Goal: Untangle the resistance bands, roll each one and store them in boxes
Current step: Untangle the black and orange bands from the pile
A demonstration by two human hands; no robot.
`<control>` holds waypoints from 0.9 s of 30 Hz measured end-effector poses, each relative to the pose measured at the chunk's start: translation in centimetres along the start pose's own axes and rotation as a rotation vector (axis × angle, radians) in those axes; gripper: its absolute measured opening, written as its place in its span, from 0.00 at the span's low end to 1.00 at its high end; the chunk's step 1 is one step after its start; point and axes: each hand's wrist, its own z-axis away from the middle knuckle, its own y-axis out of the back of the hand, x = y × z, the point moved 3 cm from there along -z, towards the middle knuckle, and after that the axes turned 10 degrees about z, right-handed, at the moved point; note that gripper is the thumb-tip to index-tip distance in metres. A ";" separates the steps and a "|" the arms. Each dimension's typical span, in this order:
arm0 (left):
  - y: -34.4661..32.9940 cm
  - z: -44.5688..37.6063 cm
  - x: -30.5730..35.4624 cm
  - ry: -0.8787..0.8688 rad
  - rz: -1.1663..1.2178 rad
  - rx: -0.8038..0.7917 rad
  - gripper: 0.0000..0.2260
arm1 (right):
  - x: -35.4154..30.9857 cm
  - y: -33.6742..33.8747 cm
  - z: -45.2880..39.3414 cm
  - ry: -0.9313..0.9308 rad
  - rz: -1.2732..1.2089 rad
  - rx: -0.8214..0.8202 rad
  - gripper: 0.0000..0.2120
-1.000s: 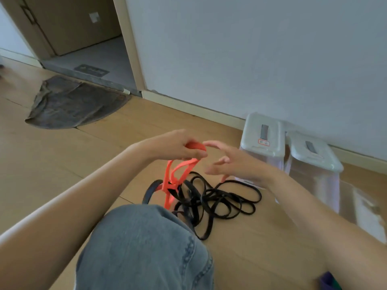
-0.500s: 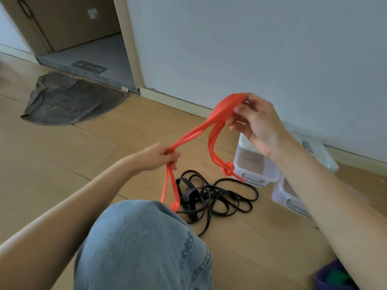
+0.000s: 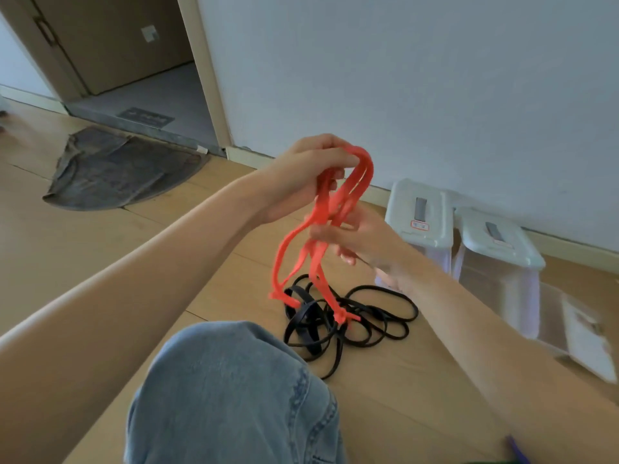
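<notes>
Half a second back the hands are spread wide: right hand high near the wall holding the top of the orange band, left hand low over the knee pinching the middle. Now the hands sit close together, one above the other, and the band between them is slack, not stretched.

Left hand (image 3: pixel 303 174) is uppermost, fingers curled round the bunched top of the orange band (image 3: pixel 338 209), which loops over the fingertips. Right hand (image 3: pixel 355 237) sits just below and right of it, thumb and fingers pinching the strands where they cross; some fingers are blurred, exact hold on each strand cannot be told.

Orange band: flat, bright, doubled into several loops. Below the hands two long strands hang down. Each ends in a small knot or twist, one at the left, one lower at the right; both hang in front of the black pile, and contact with it cannot be told.

Black bands (image 3: pixel 355 316): thin, tangled in loose coils on the wood floor (image 3: pixel 217 262), just beyond the knee in blue jeans (image 3: pixel 231 393).

Two clear boxes (image 3: pixel 418 216) with white lids stand side by side against the wall, right of the hands, lids on. A grey mat (image 3: pixel 117 169) lies by the doorway, far left.
</notes>
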 end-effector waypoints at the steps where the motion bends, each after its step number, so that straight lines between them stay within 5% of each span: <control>1: -0.1 -0.1 0.1 -0.033 -0.060 0.001 0.03 | -0.4 0.3 0.0 -0.003 -0.029 0.099 0.15; 4: 0.0 -0.2 -0.8 0.002 -0.247 -0.083 0.16 | -1.1 2.3 0.9 0.037 -0.167 0.289 0.05; 8: -3.2 -0.1 -4.4 0.252 -0.369 -0.458 0.24 | -2.8 6.0 2.7 0.116 -0.340 0.388 0.11; 13: -7.0 -0.5 -11.0 0.487 -0.711 -0.522 0.16 | -3.0 11.8 6.4 0.104 -0.564 0.620 0.10; 16: -9.7 0.5 -16.5 0.540 -0.533 -0.385 0.07 | -0.2 14.7 9.3 -0.048 -0.533 0.726 0.10; 21: -14.8 1.1 -22.0 0.546 -0.153 -0.237 0.03 | 8.5 16.4 12.7 -0.508 -0.352 0.536 0.12; 22: -15.2 1.2 -23.3 0.546 -0.233 -0.296 0.04 | 10.8 16.1 13.2 -0.585 -0.294 0.491 0.12; 25: -14.0 2.2 -27.9 0.612 -0.845 -0.565 0.26 | 18.7 12.4 14.8 -0.801 -0.173 0.343 0.11; 27: -11.6 2.3 -30.1 0.650 -1.023 -0.522 0.31 | 23.9 8.6 16.2 -0.961 -0.016 0.176 0.07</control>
